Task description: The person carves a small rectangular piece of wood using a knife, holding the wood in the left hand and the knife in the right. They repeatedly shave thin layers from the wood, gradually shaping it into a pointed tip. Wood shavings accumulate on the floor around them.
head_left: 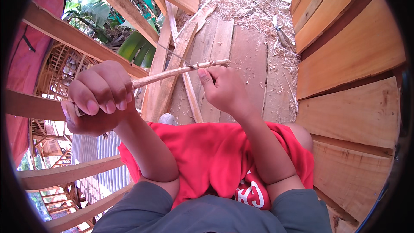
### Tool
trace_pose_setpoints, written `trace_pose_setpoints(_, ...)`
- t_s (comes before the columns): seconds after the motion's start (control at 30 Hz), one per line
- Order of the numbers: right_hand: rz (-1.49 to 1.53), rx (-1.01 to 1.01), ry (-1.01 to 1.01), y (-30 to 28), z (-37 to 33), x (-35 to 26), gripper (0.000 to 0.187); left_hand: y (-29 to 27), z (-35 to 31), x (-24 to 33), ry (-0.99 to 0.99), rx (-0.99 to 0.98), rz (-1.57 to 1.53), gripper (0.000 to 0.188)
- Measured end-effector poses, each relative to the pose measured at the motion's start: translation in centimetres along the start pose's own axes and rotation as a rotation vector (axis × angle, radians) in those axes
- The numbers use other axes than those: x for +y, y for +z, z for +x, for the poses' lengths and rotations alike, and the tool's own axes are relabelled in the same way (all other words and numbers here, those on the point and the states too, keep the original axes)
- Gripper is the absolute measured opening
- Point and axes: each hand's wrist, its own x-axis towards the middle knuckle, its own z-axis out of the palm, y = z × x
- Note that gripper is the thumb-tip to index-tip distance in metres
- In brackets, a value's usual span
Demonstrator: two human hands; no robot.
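Note:
My left hand is closed in a fist around a peeled wooden stick, which slants up to the right with small shavings curling off it near its far end. My right hand is closed beside that end, thumb against the stick. From the right thumb a thin, dark knife blade runs up and to the left, crossing behind the stick. The knife's handle is hidden inside the right hand.
Red cloth covers my lap. Plank flooring ahead carries scattered shavings, with a thick heap of wood shavings at the back. Loose boards lean ahead to the left. Plank walling stands right; wooden rails run left.

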Motion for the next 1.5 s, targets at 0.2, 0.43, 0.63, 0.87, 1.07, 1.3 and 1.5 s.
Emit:
trace_pose_setpoints(0.2, -0.064, 0.053, -0.054, 0.3, -0.1, 0.0, 0.044, 0.0, -0.1, -0.6, 0.081, 0.069, -0.009, 0.041)
trace_pose_setpoints(0.43, -0.043, -0.045, 0.112, -0.2, 0.2, 2.9, 0.050, 1.8, -0.2, -1.2, 0.108, 0.019, 0.039, 0.036)
trace_pose_setpoints(0.63, 0.051, -0.005, 0.211, 0.8, 0.6, 5.7, 0.052, 2.0, 0.4, -1.8, 0.073, 0.001, -0.034, 0.038)
trace_pose_setpoints(0.87, 0.168, 0.006, 0.086, 0.5, 0.2, 1.9, 0.055, 1.2, 2.0, -2.4, 0.040, -0.039, -0.095, 0.042)
trace_pose_setpoints(1.07, 0.173, 0.059, 0.201, 0.5, 1.2, 3.4, 0.058, 0.3, 5.3, -4.2, -0.049, -0.057, -0.162, 0.042)
trace_pose_setpoints(1.3, 0.360, 0.107, 0.357, 1.2, 2.7, 9.3, 0.055, -0.2, 10.2, -7.6, -0.173, 0.008, -0.182, 0.042)
trace_pose_setpoints(1.5, 0.338, 0.144, 0.090, -0.3, 2.2, 3.9, 0.051, -1.2, 11.1, -8.3, -0.265, 0.097, -0.183, 0.041)
